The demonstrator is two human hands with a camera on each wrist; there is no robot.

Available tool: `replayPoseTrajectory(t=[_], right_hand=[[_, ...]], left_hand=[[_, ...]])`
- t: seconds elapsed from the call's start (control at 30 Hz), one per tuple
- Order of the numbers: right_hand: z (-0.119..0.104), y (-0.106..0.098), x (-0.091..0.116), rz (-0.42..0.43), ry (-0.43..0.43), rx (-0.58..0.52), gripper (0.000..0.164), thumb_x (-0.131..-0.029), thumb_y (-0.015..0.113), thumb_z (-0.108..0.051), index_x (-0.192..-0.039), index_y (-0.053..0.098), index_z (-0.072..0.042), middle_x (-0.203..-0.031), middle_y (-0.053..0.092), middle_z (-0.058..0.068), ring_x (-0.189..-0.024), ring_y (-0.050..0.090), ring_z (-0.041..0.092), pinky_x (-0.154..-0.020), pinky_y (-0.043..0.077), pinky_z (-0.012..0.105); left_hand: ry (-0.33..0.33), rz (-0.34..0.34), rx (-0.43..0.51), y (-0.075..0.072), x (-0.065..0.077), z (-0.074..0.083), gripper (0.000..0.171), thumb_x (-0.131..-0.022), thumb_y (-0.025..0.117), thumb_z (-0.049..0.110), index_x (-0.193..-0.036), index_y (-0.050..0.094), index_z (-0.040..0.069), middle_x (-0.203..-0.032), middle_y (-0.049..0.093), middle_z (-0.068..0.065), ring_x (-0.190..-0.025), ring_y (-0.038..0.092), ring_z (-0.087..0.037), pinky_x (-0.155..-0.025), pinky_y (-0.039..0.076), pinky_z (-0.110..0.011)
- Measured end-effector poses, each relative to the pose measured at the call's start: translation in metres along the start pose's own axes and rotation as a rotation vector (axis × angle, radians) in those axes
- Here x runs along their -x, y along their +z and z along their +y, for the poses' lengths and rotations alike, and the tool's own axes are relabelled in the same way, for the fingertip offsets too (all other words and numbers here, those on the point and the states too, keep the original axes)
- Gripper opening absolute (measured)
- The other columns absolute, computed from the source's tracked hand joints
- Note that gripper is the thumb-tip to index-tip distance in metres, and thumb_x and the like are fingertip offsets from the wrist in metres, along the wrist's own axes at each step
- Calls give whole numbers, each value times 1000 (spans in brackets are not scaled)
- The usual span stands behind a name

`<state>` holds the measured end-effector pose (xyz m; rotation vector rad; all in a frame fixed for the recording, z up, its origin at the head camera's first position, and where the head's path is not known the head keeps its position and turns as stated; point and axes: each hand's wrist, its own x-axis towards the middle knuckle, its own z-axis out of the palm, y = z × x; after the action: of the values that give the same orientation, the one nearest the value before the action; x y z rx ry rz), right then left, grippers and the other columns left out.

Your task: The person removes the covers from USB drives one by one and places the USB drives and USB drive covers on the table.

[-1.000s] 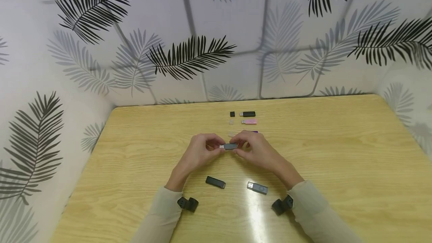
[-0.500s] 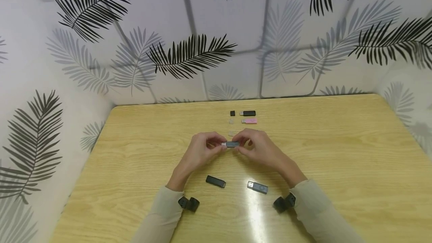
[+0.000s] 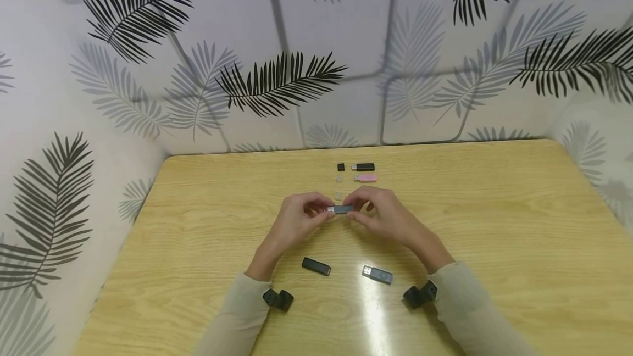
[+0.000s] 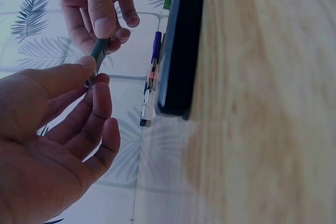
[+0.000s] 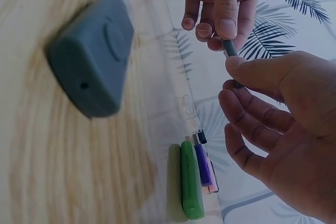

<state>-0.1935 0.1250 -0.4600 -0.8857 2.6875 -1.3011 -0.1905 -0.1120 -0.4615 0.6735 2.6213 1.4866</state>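
Between both hands, raised above the table, is a grey USB flash drive point(image 3: 341, 209) with a metal plug toward the left. My left hand point(image 3: 301, 216) pinches its plug end between thumb and fingertips. The opposite end is pinched by my right hand point(image 3: 381, 216). In the right wrist view the held flash drive point(image 5: 230, 49) is mostly covered by fingers. A black USB stick point(image 3: 316, 266) and another grey flash drive point(image 3: 377, 274) lie on the table nearer the body. Past the hands, a green flash drive point(image 5: 191, 182) and a purple one point(image 5: 202, 165) show in the right wrist view.
Toward the back of the wooden table point(image 3: 207, 196) lie a black flash drive point(image 3: 363, 167) and a pink one point(image 3: 366, 178). Left of them sit a small black cap point(image 3: 340, 167) and clear caps point(image 3: 338, 178). A leaf-patterned wall covering point(image 3: 336, 103) rises behind the table.
Both hands have shifted slightly right and away from the body with the grey flash drive. The purple flash drive, partly visible earlier in the head view, is now hidden behind the right hand.
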Motion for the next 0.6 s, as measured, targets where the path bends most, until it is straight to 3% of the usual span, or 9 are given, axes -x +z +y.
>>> replayPoseTrajectory(t=[0.6], right_hand=[[0,-8,1,-11,-31,2,16,-93,77,-8,-108,74,-9,-96,72,-4,-87,66,12,-79,58,39]], left_hand=[[11,-2,15,1,-1,2,10,-93,78,11,-102,78,7,-90,74,1,-78,67,-12,-71,58,-29]])
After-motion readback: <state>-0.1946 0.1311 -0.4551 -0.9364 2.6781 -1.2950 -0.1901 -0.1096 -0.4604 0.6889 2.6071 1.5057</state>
